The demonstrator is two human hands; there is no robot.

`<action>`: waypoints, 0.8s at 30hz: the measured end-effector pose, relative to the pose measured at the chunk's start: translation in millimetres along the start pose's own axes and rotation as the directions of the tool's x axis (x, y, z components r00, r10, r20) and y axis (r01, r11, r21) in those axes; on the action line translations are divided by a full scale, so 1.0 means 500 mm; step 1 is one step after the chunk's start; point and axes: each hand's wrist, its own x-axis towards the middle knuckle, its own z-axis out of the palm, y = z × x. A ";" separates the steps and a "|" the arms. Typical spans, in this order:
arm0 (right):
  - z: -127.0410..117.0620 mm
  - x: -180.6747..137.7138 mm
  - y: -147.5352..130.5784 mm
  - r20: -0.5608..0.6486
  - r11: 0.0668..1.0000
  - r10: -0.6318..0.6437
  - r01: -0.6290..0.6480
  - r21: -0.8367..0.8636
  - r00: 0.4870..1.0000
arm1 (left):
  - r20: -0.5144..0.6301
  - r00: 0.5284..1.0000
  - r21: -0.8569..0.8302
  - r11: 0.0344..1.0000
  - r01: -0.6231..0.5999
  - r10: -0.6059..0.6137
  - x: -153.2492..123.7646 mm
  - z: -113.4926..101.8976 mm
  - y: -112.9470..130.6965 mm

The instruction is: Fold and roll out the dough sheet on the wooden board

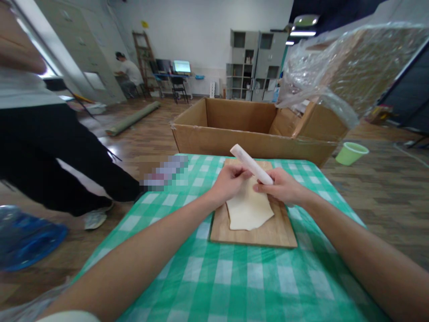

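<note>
A flat sheet of pale dough (248,210) lies on a wooden board (254,235) on a table with a green and white checked cloth (214,277). My right hand (283,188) is closed round the near end of a white rolling pin (251,164), which slants up and away to the left. My left hand (229,181) has its fingers curled on the far edge of the dough, right beside the pin.
A large open cardboard box (254,129) stands just beyond the table. Crumpled clear plastic (348,67) hangs at the upper right. A green tub (351,153) sits on the floor to the right. A person in dark trousers (50,152) stands at the left; another sits at a far desk (129,74).
</note>
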 end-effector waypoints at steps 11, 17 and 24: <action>0.000 -0.006 0.000 0.036 0.995 0.072 -0.074 0.074 0.997 | 0.024 0.999 -0.100 0.994 0.039 -0.037 0.001 -0.011 0.001; 0.000 -0.008 0.002 0.045 0.963 0.194 -0.199 0.180 0.980 | 0.166 0.980 -0.111 0.986 0.128 -0.109 -0.001 -0.026 -0.003; 0.012 0.002 0.004 -0.110 0.953 0.187 -0.153 0.262 0.976 | 0.120 0.989 0.051 0.995 0.082 -0.088 -0.001 -0.018 -0.004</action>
